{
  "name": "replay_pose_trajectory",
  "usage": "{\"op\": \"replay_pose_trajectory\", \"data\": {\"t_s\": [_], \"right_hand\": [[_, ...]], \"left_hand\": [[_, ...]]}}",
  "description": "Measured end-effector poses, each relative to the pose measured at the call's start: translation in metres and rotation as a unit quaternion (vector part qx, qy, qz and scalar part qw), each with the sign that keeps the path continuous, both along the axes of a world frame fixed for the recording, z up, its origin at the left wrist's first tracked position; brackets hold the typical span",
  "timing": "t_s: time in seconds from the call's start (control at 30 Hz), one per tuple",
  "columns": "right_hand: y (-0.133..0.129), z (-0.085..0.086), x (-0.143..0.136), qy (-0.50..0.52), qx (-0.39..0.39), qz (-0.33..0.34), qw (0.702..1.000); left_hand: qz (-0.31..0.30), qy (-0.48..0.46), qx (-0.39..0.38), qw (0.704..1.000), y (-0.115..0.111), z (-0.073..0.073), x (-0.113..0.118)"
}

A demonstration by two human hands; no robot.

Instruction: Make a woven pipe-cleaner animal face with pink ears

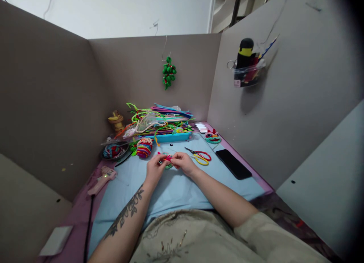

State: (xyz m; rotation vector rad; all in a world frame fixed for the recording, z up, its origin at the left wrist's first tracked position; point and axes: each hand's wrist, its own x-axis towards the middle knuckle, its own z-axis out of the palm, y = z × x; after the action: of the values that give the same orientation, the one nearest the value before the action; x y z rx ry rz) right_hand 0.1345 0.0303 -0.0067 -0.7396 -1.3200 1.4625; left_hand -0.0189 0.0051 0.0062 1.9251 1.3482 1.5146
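Both hands meet over the blue cloth in the middle of the desk. My left hand [156, 165] pinches the left side of a small red piece [168, 158], and my right hand [183, 162] pinches its right side. Beneath the fingers shows part of a round green and white piece [167, 165], mostly covered by the hands. Just right of my right hand lie scissors with red and yellow handles [202, 158], their blades apart. A striped multicoloured ball [144, 147] sits to the left, beyond my left hand.
A blue tray [173, 137] heaped with colourful pipe cleaners stands at the back. A black phone [233, 164] lies right; a pink glue gun [102, 180] with a cable and a dark bowl [124, 155] are left. Grey partitions [193, 77] surround the desk.
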Motion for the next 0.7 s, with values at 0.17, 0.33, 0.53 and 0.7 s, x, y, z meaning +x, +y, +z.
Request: {"op": "replay_pose_trajectory", "data": {"t_s": [0.17,0.33,0.53,0.7], "right_hand": [[-0.001,0.003,0.002,-0.010,0.019,0.010,1.000],[-0.003,0.007,0.005,-0.038,0.023,0.015,0.999],[0.002,0.003,0.010,-0.054,0.015,0.031,0.998],[0.004,0.001,0.015,-0.082,-0.007,0.063,0.995]], "left_hand": [[-0.011,0.025,0.046,0.999,0.000,-0.001,-0.002],[-0.037,0.045,0.051,0.997,0.000,-0.002,-0.002],[-0.087,0.080,0.046,0.992,0.001,-0.001,-0.004],[-0.118,0.118,0.031,0.985,-0.003,0.000,-0.005]]}}
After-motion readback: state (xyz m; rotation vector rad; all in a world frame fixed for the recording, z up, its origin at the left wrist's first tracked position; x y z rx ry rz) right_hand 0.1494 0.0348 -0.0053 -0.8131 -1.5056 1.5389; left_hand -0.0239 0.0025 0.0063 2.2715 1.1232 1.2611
